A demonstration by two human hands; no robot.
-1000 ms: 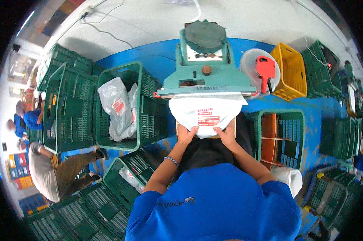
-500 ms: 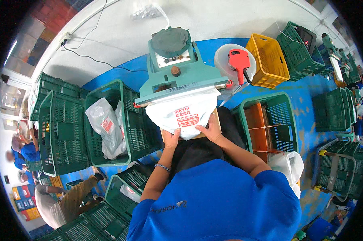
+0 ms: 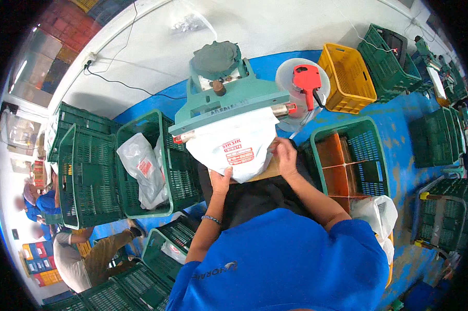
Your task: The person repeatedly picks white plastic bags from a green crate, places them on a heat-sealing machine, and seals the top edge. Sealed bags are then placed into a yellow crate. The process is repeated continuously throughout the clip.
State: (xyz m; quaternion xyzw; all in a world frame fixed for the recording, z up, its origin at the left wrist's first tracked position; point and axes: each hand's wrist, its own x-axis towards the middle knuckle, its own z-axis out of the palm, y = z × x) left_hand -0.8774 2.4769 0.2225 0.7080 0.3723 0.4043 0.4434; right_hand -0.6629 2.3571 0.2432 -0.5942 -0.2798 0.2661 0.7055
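Observation:
A white plastic bag (image 3: 233,147) with red print hangs from the jaw of a green bag sealer (image 3: 228,111), its top edge under the long bar. The bag looks full and rests on a small brown board (image 3: 267,172). My left hand (image 3: 221,180) grips the bag's lower left corner, thumb in front and the other fingers hidden behind. At the bag's right edge, my right hand (image 3: 286,157) is closed with bent fingers against the plastic; its fingertips are partly hidden.
Left stands a green crate (image 3: 166,179) with filled white bags (image 3: 143,168). Right is another green crate (image 3: 376,155) with orange dividers, a white bag (image 3: 373,215) beside it. A red label gun (image 3: 307,78) lies on a round clear lid. A yellow crate (image 3: 348,78) stands behind; people work far left.
My right hand has moved up and right from the bag's lower front to its right edge. My left hand keeps its hold. The view has shifted slightly.

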